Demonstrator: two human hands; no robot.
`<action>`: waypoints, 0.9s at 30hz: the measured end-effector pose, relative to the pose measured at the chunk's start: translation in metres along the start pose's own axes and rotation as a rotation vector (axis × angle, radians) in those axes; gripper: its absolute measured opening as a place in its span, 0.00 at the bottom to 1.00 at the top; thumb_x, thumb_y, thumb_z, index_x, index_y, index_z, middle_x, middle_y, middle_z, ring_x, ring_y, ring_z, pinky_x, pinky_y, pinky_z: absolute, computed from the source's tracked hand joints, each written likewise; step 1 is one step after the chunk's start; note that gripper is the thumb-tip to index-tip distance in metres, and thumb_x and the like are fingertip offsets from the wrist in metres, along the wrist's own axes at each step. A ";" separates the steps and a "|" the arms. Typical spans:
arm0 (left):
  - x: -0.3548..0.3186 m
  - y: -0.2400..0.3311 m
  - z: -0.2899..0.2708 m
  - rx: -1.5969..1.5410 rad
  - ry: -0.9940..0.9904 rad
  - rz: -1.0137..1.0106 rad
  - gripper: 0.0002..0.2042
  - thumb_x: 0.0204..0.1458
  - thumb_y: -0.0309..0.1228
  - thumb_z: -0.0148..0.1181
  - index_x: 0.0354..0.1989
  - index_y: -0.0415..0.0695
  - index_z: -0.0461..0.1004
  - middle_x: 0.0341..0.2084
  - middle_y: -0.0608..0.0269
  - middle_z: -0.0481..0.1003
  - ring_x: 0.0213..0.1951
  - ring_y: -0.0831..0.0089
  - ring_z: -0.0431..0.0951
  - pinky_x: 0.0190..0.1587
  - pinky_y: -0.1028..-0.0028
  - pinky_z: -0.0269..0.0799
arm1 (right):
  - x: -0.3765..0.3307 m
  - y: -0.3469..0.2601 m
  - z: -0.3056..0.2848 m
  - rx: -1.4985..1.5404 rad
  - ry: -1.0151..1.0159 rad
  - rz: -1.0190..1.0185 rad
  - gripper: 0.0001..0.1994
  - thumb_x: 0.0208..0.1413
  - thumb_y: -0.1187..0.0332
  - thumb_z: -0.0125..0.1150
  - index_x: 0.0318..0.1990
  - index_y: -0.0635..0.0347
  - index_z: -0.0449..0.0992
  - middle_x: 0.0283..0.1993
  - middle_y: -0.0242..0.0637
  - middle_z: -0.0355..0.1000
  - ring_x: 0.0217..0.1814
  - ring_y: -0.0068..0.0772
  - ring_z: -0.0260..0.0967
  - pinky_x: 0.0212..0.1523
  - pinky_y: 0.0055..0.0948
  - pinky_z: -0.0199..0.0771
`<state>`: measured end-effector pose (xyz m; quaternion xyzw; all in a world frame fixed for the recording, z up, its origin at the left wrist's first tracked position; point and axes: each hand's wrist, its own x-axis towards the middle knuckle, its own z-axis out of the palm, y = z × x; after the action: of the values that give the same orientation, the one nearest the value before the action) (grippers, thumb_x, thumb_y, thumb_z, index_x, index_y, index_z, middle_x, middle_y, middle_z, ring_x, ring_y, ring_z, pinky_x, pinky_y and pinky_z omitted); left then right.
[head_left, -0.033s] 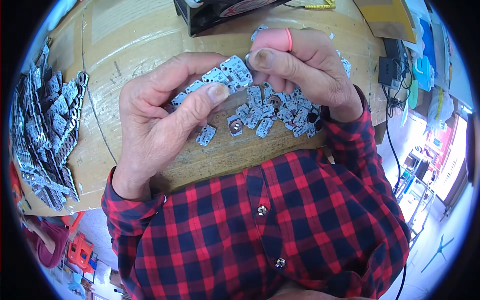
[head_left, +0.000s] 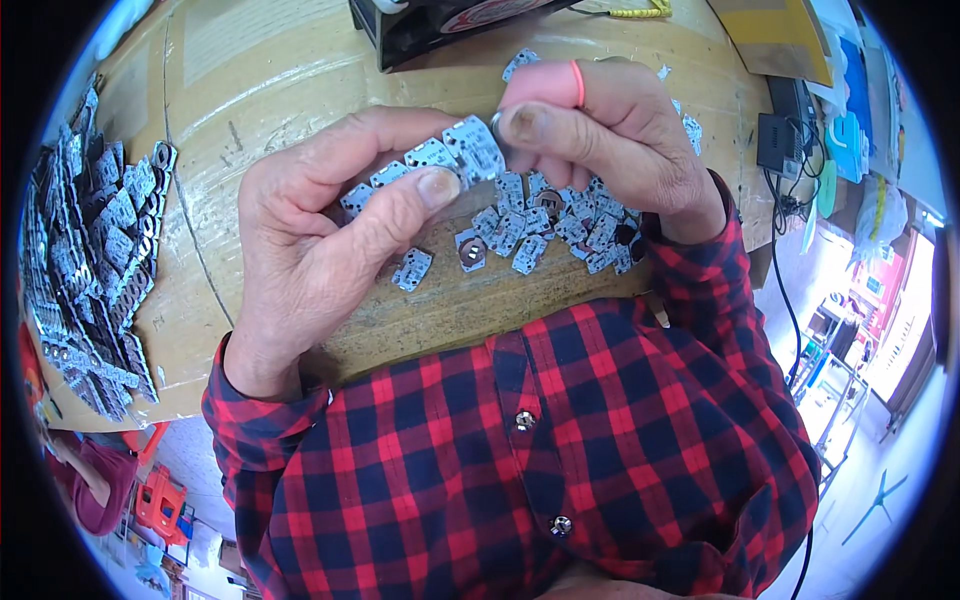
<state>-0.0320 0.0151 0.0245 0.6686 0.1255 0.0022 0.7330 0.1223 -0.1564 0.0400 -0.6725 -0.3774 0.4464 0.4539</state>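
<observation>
My left hand [head_left: 310, 215] is closed on a strip of small white circuit boards [head_left: 430, 154], thumb on top and fingers beneath. The strip runs slantwise, its upper right end sticking out past the thumb toward my other hand. There my right hand [head_left: 625, 125], with a pink finger cot [head_left: 540, 80] on its index finger, pinches a small shiny metal piece [head_left: 496, 120] against the end board's edge. Most of that piece is hidden by the thumb and finger. Below both hands lies a scatter of loose white circuit boards [head_left: 507, 232], some showing a round brown patch.
A tall pile of circuit board strips [head_left: 100, 240] stands at the table's left. At the back sits a black boxy device [head_left: 440, 25]. A cardboard box [head_left: 775, 40] and a small black box with cables [head_left: 780, 140] are at the right edge of the wooden table [head_left: 240, 100].
The strip's end board has tilted slightly under my right hand's pinch. Both hands stay almost in place.
</observation>
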 end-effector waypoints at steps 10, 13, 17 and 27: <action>0.000 0.001 -0.003 -0.031 -0.005 0.055 0.09 0.51 0.26 0.61 0.37 0.35 0.76 0.22 0.71 0.73 0.22 0.88 0.67 0.25 0.86 0.59 | 0.000 -0.003 0.003 0.002 0.000 -0.068 0.11 0.62 0.65 0.53 0.32 0.62 0.75 0.23 0.27 0.71 0.19 0.14 0.61 0.20 0.17 0.60; -0.001 0.000 -0.005 0.003 -0.014 0.057 0.08 0.50 0.26 0.60 0.36 0.35 0.75 0.21 0.71 0.73 0.21 0.88 0.66 0.24 0.86 0.59 | 0.000 0.001 0.004 -0.035 -0.066 -0.084 0.12 0.63 0.63 0.53 0.33 0.61 0.75 0.21 0.25 0.67 0.20 0.13 0.59 0.21 0.17 0.59; 0.000 -0.005 -0.001 0.027 -0.048 0.098 0.07 0.50 0.26 0.60 0.35 0.35 0.75 0.20 0.71 0.72 0.20 0.88 0.65 0.23 0.86 0.57 | 0.003 0.002 0.009 -0.012 -0.056 -0.111 0.12 0.62 0.64 0.53 0.31 0.62 0.75 0.21 0.27 0.68 0.18 0.15 0.61 0.19 0.17 0.60; 0.000 0.006 -0.004 -0.077 0.007 -0.081 0.08 0.48 0.31 0.58 0.30 0.37 0.71 0.16 0.67 0.71 0.15 0.89 0.63 0.18 0.87 0.54 | 0.003 -0.008 0.016 -0.023 -0.077 -0.103 0.13 0.63 0.64 0.51 0.30 0.62 0.73 0.15 0.27 0.63 0.14 0.16 0.57 0.15 0.18 0.57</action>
<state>-0.0322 0.0195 0.0302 0.6343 0.1550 -0.0203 0.7571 0.1076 -0.1468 0.0443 -0.6395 -0.4340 0.4438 0.4536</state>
